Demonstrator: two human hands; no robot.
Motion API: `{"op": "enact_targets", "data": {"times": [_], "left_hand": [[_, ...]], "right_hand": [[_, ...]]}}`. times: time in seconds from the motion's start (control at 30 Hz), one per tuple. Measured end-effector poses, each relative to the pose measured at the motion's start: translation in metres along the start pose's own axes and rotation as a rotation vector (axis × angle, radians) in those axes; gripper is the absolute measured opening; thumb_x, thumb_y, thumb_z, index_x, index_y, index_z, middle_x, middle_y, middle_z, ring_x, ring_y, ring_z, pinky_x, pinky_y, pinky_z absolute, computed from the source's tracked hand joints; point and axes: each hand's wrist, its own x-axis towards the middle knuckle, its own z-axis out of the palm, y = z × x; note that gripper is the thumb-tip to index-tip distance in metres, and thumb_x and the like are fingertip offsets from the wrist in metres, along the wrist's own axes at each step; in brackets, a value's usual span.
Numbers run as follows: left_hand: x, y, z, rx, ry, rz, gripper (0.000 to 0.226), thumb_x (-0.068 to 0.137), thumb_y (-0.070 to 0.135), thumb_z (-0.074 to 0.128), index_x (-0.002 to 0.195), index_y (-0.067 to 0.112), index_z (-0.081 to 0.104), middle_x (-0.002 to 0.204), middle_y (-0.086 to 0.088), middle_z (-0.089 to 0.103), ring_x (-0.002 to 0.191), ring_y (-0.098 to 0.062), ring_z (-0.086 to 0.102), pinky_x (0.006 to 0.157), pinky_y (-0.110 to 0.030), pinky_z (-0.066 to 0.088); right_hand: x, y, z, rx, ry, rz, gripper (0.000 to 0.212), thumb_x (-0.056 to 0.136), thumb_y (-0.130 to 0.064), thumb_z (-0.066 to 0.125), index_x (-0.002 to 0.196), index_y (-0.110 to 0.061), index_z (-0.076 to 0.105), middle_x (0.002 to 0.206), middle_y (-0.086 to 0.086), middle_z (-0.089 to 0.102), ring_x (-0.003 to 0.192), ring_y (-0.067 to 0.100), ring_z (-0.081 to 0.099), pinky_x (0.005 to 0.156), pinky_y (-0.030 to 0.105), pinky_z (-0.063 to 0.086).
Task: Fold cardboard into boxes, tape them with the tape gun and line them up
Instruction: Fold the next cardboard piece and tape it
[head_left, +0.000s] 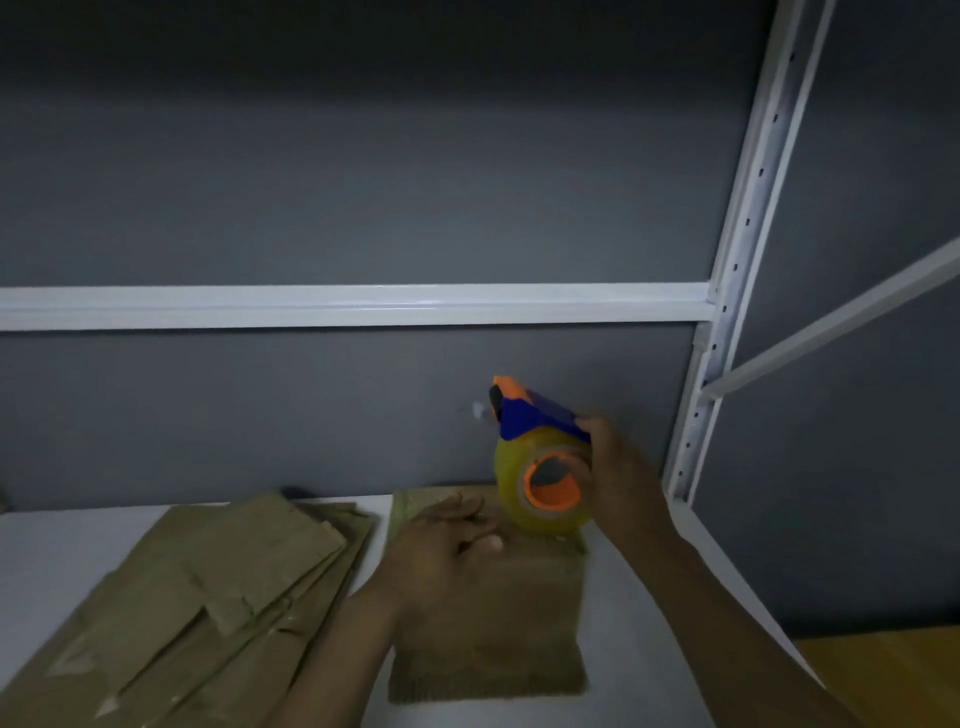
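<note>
Head view, only one I've got.

Right hand (621, 467) grips the tape gun (537, 441) from the right side, fingers curled round the blue body and the handle hidden behind the palm. The gun's orange nose points up and left toward the grey wall (311, 182). The yellowish roll with its orange hub faces me. The roll's lower edge sits over the far right corner of the box (493, 634); I can't tell if it touches.

Left hand (447, 545) lies palm down on the far half of the box, fingers straight and spread a little, gripping nothing. The frame is soft with blur here, so I can't read the flap seam or any tape on it.

The box sits on the white shelf (639, 649), right of centre. Just to its left is a stack of flat cardboard (208, 597), fanned and skewed, running off the bottom left edge.

Behind, a white rack beam (311, 306) crosses the wall and joins a perforated upright (740, 249) on the right. Wood floor (883, 675) shows at bottom right.
</note>
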Motion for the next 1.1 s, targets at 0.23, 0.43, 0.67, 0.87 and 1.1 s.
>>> {"op": "enact_targets", "data": {"times": [0.23, 0.43, 0.67, 0.87, 1.1], "left_hand": [[0.009, 0.029, -0.029, -0.833, 0.408, -0.28, 0.059, 0.094, 0.056, 0.026, 0.092, 0.021, 0.074, 0.089, 0.004, 0.074, 0.089, -0.007, 0.067, 0.086, -0.03, 0.05], [0.029, 0.051, -0.067, -1.32, 0.29, -0.432, 0.019, 0.097, 0.016, 0.056, 0.083, 0.004, 0.063, 0.072, -0.009, 0.065, 0.06, -0.013, 0.055, 0.057, -0.025, 0.04], [0.027, 0.041, -0.082, -1.247, 0.304, -0.483, 0.021, 0.092, 0.006, 0.056, 0.072, 0.008, 0.06, 0.056, -0.003, 0.061, 0.052, -0.013, 0.054, 0.054, -0.025, 0.039], [0.025, 0.014, -0.103, -1.302, 0.445, -0.618, 0.024, 0.093, 0.001, 0.05, 0.071, 0.009, 0.056, 0.044, 0.002, 0.053, 0.043, -0.009, 0.047, 0.053, -0.023, 0.037], [0.015, -0.001, -0.075, -1.481, 0.51, -0.636, 0.018, 0.095, 0.0, 0.05, 0.079, 0.004, 0.057, 0.052, -0.002, 0.06, 0.075, -0.023, 0.066, 0.081, -0.038, 0.055]], "right_hand": [[0.005, 0.002, 0.002, -0.103, -0.059, -0.092, 0.049, 0.09, -0.027, 0.063, 0.133, -0.011, 0.047, 0.127, 0.006, 0.058, 0.107, 0.025, 0.059, 0.075, 0.025, 0.04], [0.017, 0.0, -0.005, -0.204, -0.075, -0.062, 0.043, 0.078, -0.028, 0.072, 0.115, -0.021, 0.051, 0.102, -0.006, 0.05, 0.091, 0.018, 0.053, 0.063, 0.021, 0.031], [0.03, 0.007, 0.001, 0.024, -0.291, -0.197, 0.069, 0.078, -0.013, 0.07, 0.128, -0.045, 0.034, 0.116, -0.012, 0.038, 0.098, 0.005, 0.041, 0.073, 0.004, 0.033], [0.035, 0.002, 0.012, 0.087, -0.362, -0.246, 0.079, 0.08, -0.013, 0.063, 0.132, -0.057, 0.021, 0.113, -0.007, 0.04, 0.086, 0.011, 0.05, 0.067, 0.001, 0.036], [0.037, 0.001, 0.023, 0.171, -0.34, -0.227, 0.074, 0.068, -0.021, 0.055, 0.127, -0.059, 0.029, 0.113, -0.002, 0.042, 0.087, 0.004, 0.05, 0.07, 0.003, 0.039]]}}
